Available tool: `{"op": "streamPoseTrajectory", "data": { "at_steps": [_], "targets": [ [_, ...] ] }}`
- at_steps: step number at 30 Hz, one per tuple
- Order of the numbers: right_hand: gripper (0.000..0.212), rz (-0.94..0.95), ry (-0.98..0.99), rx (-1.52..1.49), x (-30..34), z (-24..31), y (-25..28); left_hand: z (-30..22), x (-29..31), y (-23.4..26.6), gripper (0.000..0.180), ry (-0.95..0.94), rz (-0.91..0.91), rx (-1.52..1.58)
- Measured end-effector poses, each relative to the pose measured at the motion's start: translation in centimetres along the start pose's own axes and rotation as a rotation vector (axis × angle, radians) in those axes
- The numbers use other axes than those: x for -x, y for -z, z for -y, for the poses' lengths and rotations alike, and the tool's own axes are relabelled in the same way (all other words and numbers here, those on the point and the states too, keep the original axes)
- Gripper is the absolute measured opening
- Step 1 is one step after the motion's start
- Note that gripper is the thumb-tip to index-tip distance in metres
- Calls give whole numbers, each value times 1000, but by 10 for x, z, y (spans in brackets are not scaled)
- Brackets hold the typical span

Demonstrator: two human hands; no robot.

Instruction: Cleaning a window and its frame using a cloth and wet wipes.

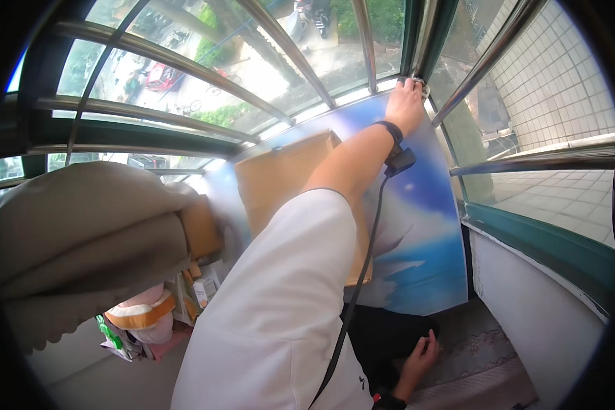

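My left arm, in a white sleeve, stretches up to the far window corner. There my left hand (406,106) is closed with its fingers curled over a small crumpled greyish cloth (425,89), mostly hidden under them. On that wrist sits a black band with a small black device (399,161), and a black cable hangs from it. Low at the right, my right hand (420,362) rests beside my dark-clothed leg (383,331), fingers loosely bent and apart, holding nothing. Below the left hand, a blue and white picture sheet (424,225) covers the ledge.
A flat cardboard piece (280,178) lies on the sheet behind my arm. Metal bars (178,65) cross the window. At left hangs a grey-brown cloth (96,232) above small boxes (203,290) and a plush toy (147,318). A patterned mat (478,355) lies at lower right.
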State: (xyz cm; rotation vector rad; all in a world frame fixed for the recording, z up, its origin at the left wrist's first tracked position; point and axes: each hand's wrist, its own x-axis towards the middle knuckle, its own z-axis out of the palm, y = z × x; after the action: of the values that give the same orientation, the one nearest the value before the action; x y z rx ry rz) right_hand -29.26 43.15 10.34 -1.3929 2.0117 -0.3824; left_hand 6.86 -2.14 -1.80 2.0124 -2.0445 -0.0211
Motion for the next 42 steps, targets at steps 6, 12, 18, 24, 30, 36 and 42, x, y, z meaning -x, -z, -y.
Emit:
{"op": "streamPoseTrajectory", "data": {
  "at_steps": [6,12,18,24,30,36,42],
  "targets": [
    [31,45,-9,80,-10,10,0,-5,-11,-7,37,128,67,57],
    [30,46,-5,15,-8,7,-4,0,-16,0,32,129,91,140],
    [30,42,1,17,-13,5,-9,11,-14,-2,29,130,102,177],
    [30,53,-4,32,-12,6,-8,7,-6,0,31,60,68,172],
    [30,58,-1,38,-15,9,-7,6,2,-4,35,29,23,131],
    [29,-21,-6,75,-7,9,-2,-4,-5,-8,35,-19,37,103],
    [28,50,-2,-11,-12,2,-10,17,9,-1,36,1,-46,207]
  ]
}}
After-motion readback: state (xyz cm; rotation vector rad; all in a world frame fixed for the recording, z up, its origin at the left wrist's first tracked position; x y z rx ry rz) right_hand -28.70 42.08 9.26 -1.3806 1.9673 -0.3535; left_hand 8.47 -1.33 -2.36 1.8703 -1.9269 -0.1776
